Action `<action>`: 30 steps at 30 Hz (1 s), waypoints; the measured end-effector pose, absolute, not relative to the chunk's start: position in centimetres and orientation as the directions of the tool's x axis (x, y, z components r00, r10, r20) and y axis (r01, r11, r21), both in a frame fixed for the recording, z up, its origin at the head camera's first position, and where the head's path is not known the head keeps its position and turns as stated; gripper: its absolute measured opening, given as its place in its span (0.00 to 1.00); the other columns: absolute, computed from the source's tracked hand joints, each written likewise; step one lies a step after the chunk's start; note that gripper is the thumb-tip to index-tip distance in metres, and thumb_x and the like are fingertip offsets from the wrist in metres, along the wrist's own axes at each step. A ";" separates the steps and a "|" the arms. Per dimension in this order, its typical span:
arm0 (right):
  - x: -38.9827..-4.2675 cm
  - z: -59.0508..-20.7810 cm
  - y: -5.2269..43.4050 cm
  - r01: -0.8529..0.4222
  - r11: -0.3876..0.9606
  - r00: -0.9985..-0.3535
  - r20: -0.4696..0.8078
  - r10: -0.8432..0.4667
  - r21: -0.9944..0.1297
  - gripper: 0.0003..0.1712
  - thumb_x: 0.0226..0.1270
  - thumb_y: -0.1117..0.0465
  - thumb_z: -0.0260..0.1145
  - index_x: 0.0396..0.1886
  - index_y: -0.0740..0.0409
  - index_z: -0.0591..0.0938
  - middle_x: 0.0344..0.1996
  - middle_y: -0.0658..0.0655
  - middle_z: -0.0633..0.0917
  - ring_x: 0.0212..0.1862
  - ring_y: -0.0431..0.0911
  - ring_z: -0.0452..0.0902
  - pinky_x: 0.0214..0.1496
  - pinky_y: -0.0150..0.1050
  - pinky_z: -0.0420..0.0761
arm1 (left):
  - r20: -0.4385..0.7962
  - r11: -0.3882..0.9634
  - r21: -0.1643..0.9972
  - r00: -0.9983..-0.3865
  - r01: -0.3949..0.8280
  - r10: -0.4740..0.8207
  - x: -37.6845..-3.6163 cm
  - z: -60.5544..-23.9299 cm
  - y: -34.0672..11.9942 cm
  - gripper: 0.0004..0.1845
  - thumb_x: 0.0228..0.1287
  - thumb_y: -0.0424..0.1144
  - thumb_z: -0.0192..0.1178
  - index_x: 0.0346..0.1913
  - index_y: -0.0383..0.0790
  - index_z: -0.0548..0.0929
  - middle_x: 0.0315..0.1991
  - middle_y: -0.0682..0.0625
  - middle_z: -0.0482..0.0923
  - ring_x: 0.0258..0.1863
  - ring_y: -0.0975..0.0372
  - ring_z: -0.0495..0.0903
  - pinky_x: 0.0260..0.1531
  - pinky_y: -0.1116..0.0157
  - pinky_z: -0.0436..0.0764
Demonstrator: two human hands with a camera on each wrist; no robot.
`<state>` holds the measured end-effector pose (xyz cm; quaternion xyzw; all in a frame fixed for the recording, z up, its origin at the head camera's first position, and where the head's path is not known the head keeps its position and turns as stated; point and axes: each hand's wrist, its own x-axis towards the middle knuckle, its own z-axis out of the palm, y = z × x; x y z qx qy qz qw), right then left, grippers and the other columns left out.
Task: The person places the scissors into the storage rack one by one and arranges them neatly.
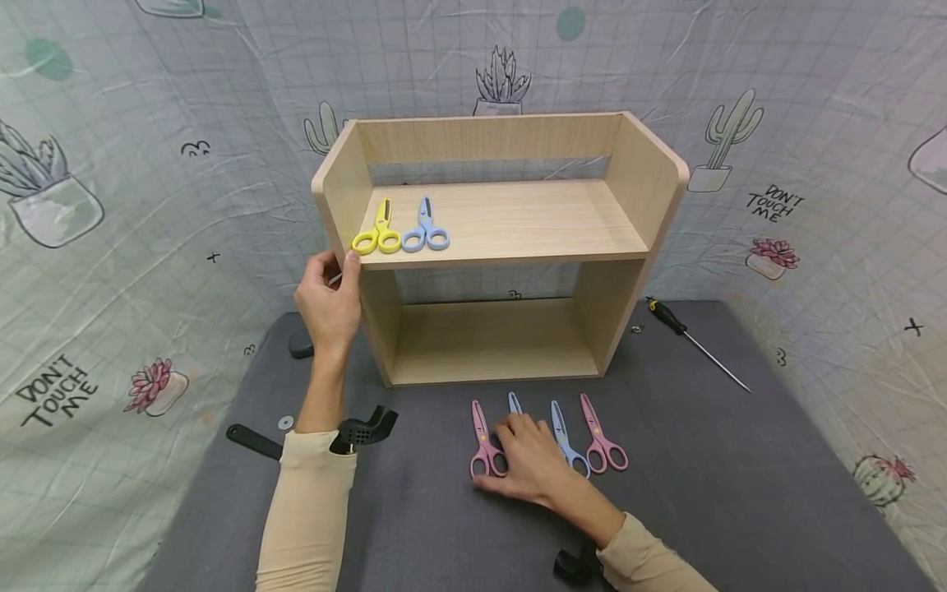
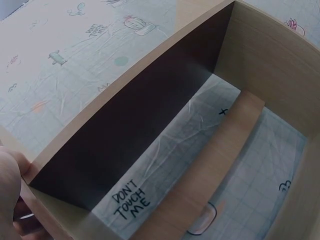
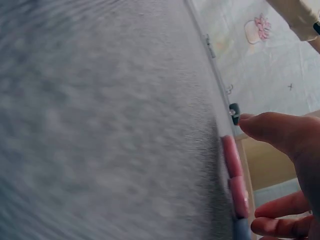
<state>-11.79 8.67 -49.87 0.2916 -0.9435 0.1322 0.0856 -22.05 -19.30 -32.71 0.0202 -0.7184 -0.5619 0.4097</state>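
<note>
Head view: we find two pairs of scissors already on the upper board of the wooden shelf [image 1: 510,222], a yellow pair [image 1: 377,232] and a blue pair [image 1: 427,228], side by side at centre left of the frame. Four pairs are left on the grey mat [image 1: 740,477] in front of the shelf: a pink pair [image 1: 484,444], a blue pair largely hidden under the right hand [image 1: 528,464], another blue pair [image 1: 568,437] and a pink pair [image 1: 602,440]. The right hand lies flat over the row with relaxed fingers; we judge no pair gripped yet. The left hand [image 1: 329,300] grips the shelf's left side panel, fingers curled round its edge. We judge the job about a third done.

A screwdriver [image 1: 695,341] lies on the mat at right. A cactus-print cloth [image 1: 111,205] covers the surroundings.
</note>
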 end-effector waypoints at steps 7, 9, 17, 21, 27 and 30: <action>-11.6 -50.6 8.3 -0.583 0.796 -0.806 0.229 -0.545 -0.159 0.42 0.47 0.24 0.69 0.45 0.54 0.85 0.41 0.53 0.79 0.46 0.49 0.72 0.42 0.43 0.69 | 0.560 0.373 0.827 -0.666 0.420 -0.493 -22.0 -32.6 -19.3 0.20 0.69 0.44 0.61 0.53 0.31 0.83 0.46 0.37 0.85 0.48 0.56 0.86 0.52 0.60 0.86; -11.6 -50.7 8.2 -0.580 0.802 -0.807 0.229 -0.544 -0.143 0.42 0.47 0.23 0.69 0.44 0.54 0.86 0.40 0.53 0.79 0.46 0.49 0.72 0.42 0.43 0.68 | 0.561 0.373 0.827 -0.665 0.421 -0.494 -22.0 -32.6 -19.3 0.20 0.69 0.44 0.62 0.53 0.30 0.83 0.46 0.36 0.85 0.48 0.56 0.86 0.52 0.60 0.86; -11.6 -51.0 7.9 -0.565 0.821 -0.804 0.273 -0.528 -0.079 0.40 0.48 0.25 0.70 0.42 0.55 0.85 0.39 0.54 0.81 0.45 0.50 0.75 0.41 0.44 0.70 | 0.573 0.381 0.818 -0.659 0.430 -0.487 -22.0 -32.7 -19.3 0.20 0.68 0.43 0.62 0.53 0.30 0.82 0.46 0.35 0.85 0.48 0.54 0.87 0.52 0.57 0.86; -11.6 -51.0 7.9 -0.566 0.821 -0.803 0.272 -0.530 -0.073 0.40 0.47 0.26 0.70 0.42 0.55 0.85 0.39 0.54 0.81 0.44 0.50 0.74 0.41 0.44 0.69 | 0.574 0.386 0.818 -0.658 0.427 -0.488 -22.0 -32.7 -19.2 0.20 0.68 0.43 0.62 0.53 0.30 0.82 0.46 0.35 0.85 0.48 0.54 0.87 0.51 0.58 0.86; -11.6 -51.0 7.9 -0.567 0.821 -0.800 0.282 -0.530 -0.064 0.38 0.48 0.26 0.70 0.40 0.54 0.86 0.36 0.53 0.80 0.42 0.49 0.73 0.39 0.42 0.66 | 0.570 0.375 0.821 -0.660 0.431 -0.489 -21.9 -32.7 -19.2 0.20 0.68 0.44 0.62 0.53 0.30 0.82 0.46 0.36 0.85 0.47 0.55 0.86 0.51 0.58 0.86; -11.5 -51.0 7.8 -0.563 0.824 -0.801 0.287 -0.525 -0.065 0.36 0.49 0.27 0.70 0.39 0.54 0.86 0.35 0.53 0.79 0.41 0.48 0.72 0.39 0.42 0.66 | 0.569 0.370 0.822 -0.661 0.433 -0.490 -21.9 -32.7 -19.2 0.20 0.68 0.44 0.62 0.53 0.30 0.82 0.46 0.36 0.85 0.47 0.55 0.86 0.51 0.57 0.86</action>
